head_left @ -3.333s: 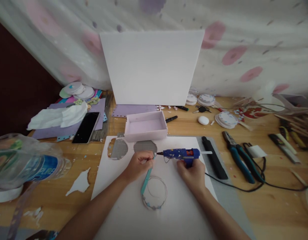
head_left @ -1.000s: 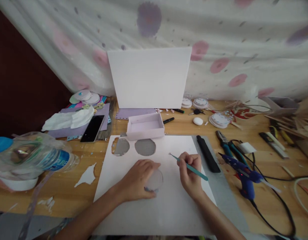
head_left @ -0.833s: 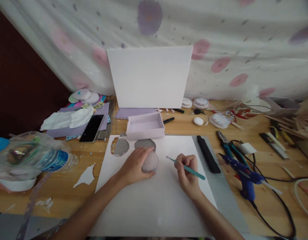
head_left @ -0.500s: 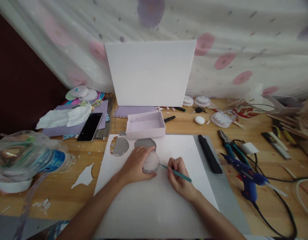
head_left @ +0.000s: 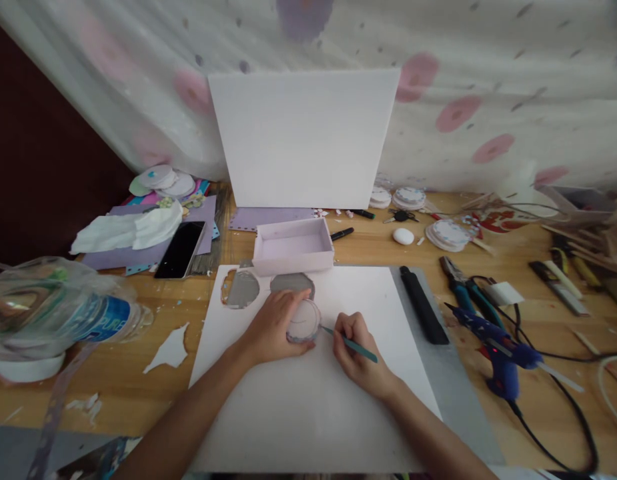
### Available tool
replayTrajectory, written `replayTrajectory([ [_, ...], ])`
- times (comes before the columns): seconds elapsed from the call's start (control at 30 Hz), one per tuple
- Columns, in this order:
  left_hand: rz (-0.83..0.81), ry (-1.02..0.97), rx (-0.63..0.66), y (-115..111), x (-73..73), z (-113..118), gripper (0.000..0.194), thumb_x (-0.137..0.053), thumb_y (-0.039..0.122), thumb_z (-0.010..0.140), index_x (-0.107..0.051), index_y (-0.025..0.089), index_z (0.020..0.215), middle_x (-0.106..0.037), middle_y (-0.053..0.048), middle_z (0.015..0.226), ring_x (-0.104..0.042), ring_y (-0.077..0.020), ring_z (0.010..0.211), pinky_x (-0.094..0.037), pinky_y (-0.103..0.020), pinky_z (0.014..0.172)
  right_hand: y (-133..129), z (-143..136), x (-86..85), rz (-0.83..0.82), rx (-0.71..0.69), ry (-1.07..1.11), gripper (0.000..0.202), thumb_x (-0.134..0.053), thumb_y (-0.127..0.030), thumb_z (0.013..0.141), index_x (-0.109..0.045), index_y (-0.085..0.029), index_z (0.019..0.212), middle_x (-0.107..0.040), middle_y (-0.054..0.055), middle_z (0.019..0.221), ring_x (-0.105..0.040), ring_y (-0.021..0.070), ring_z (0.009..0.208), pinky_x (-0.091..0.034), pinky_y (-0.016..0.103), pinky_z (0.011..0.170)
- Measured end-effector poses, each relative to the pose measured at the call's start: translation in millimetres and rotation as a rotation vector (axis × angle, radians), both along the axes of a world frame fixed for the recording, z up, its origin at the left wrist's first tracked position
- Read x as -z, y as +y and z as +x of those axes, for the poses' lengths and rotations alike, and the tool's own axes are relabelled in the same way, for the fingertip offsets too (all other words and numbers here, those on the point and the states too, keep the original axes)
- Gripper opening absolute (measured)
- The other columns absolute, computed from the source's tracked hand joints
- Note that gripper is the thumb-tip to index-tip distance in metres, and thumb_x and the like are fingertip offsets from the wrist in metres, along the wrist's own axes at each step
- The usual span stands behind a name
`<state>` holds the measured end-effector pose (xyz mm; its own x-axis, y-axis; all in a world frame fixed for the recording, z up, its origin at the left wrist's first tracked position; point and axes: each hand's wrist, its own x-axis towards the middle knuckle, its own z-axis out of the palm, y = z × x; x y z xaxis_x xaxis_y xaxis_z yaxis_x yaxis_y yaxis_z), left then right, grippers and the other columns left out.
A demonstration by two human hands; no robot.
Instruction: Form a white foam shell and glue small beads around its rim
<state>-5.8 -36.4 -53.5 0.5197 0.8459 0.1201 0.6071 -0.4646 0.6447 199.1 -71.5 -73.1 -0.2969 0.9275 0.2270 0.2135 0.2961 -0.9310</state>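
My left hand (head_left: 273, 325) is closed around the edge of a round pale disc (head_left: 303, 320), thumb and fingers on opposite sides, pressing it flat on a white sheet (head_left: 268, 413). A ring of small scallops shows along the disc's rim. In a writing grip, my right hand (head_left: 361, 350) holds a slim teal pen-like tool (head_left: 361, 349). The tool's thin tip meets the disc's right edge; whether it is a blade or a point is too small to tell. Above my left hand, two rounded holes (head_left: 243, 290) in the sheet show grey beneath.
A pale lilac open box (head_left: 293, 248) stands behind the sheet, before an upright white board (head_left: 303, 140). At right lie a black case (head_left: 423, 305), pliers (head_left: 455, 280) and a blue glue gun (head_left: 503, 353) with its cable. At left are a phone (head_left: 181, 250) and a bottle (head_left: 108, 319).
The tool's rear end has swung slightly left and down as my right hand shifts a little. My left hand still holds the disc in place. The whole view has moved slightly.
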Motion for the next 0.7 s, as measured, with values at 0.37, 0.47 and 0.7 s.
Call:
replayTrajectory([
  [0.37,-0.008,0.005,-0.005,0.3,-0.1,1.1,0.078,-0.074,0.035,0.064,-0.036,0.022,0.131,-0.052,-0.010,0.126,-0.046,-0.0295,0.116,-0.037,-0.044,0.098,-0.6,0.4,2.8,0.030,0.001,-0.103,0.026,-0.041,-0.009,0.086,-0.022,-0.026,0.079,-0.036,-0.004,0.072,-0.034,0.0113,0.058,-0.033,0.026,0.054],
  [0.47,-0.002,0.006,0.000,0.5,0.8,0.7,0.078,-0.074,0.035,0.064,-0.036,0.022,0.131,-0.052,-0.010,0.126,-0.046,-0.0289,0.116,-0.036,-0.043,0.098,-0.4,0.0,2.1,0.033,-0.003,-0.126,0.026,-0.041,-0.009,0.086,-0.022,-0.026,0.079,-0.036,-0.004,0.072,-0.034,0.0111,0.057,-0.032,0.025,0.053],
  [0.7,0.006,-0.002,-0.002,0.3,1.1,-0.4,0.077,-0.074,0.036,0.064,-0.037,0.022,0.130,-0.052,-0.010,0.126,-0.046,-0.0284,0.116,-0.036,-0.042,0.098,-2.3,-0.3,1.4,0.077,0.030,-0.077,0.025,-0.040,-0.009,0.086,-0.022,-0.026,0.079,-0.036,-0.004,0.072,-0.037,0.0123,0.059,-0.032,0.026,0.054],
])
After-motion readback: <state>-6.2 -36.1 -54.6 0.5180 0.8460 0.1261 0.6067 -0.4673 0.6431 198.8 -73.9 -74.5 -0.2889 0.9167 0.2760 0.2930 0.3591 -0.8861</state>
